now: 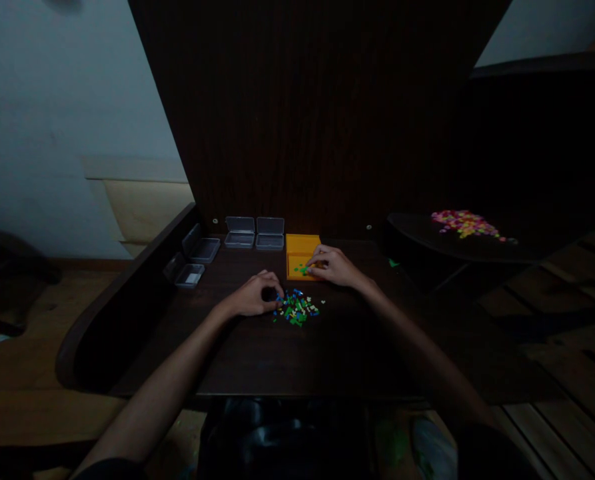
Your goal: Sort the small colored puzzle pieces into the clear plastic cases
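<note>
A small heap of tiny green, blue and white pieces (296, 309) lies on the dark wooden table (257, 360). My left hand (254, 294) rests at the heap's left edge, fingers curled in a pinch on pieces too small to make out. Behind the heap stands an open orange box (300, 249) with a few green pieces inside. My right hand (333, 265) reaches over the box's right side, fingers bent together above those green pieces; what it holds is hidden.
Several clear plastic boxes stand open at the back left: two side by side (255, 233), two more (193, 259) along the table's left rim. A pile of pink and yellow pieces (464, 223) lies on a dark surface at the right. Dark wooden panel behind.
</note>
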Tool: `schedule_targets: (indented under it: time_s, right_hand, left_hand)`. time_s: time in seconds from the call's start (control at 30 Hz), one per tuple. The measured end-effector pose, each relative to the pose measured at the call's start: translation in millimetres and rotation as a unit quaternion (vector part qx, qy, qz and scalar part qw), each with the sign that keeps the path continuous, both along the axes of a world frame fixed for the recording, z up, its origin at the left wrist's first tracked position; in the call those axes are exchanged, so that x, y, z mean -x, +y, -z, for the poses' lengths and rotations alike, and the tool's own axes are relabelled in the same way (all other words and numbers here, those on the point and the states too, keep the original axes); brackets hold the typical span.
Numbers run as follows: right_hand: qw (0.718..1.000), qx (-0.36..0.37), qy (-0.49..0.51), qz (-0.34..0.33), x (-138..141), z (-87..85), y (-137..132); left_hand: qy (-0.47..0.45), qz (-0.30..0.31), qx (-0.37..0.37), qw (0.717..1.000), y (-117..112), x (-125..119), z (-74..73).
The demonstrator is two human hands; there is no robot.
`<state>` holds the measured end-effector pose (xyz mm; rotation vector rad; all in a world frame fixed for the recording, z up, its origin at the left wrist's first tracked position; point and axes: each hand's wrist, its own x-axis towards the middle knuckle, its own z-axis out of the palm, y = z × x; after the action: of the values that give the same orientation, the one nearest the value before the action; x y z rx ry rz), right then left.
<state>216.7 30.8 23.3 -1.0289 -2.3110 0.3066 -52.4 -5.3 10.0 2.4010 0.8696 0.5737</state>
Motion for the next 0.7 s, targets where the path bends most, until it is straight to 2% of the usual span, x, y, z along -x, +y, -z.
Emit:
schedule_targets:
  time_s: [0.13, 0.37, 0.53, 0.7]
  right_hand:
    - [0.995, -0.001, 0.0, 0.096, -16, 7.5, 14]
    - [0.978, 0.021, -0.08, 0.191, -19, 16.8, 26]
    - [0.96, 0.043, -0.137, 0.239, -13, 18.6, 29]
    - [0.954, 0.052, -0.153, 0.251, -12, 16.0, 30]
  left_hand:
    - [0.042, 0.003, -0.012, 0.999, 1, 1, 1.5]
    - [0.033, 0.016, -0.009, 0.999, 3, 2, 4.1]
    - [-0.003, 0.019, 0.015, 1.0, 5, 3, 4.4]
    - [-0.1, -0.03, 0.055, 0.993, 9, 5, 4.2]
